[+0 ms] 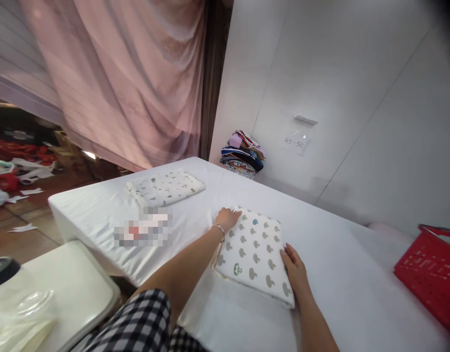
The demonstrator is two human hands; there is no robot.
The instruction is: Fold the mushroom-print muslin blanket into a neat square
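Note:
A folded white cloth (256, 249) printed with grey mushrooms, a few of them blue or green, lies on a white-covered table. My left hand (227, 219), with a bracelet at the wrist, is closed at the cloth's far left corner, one finger stretched over its edge. Along the right edge rests my right hand (295, 269), its fingers extended and slightly apart. Farther left on the table lies another folded white cloth (169, 187) with small scattered prints. A blurred-out pinkish item (143, 229) is in front of it.
A stack of folded textiles (242, 154) stands beyond the table by the white wall. On the right is a red plastic basket (428, 274). A cream stool or small table (78, 278) adjoins at lower left. Pink drapery (129, 73) hangs behind; scraps litter the floor.

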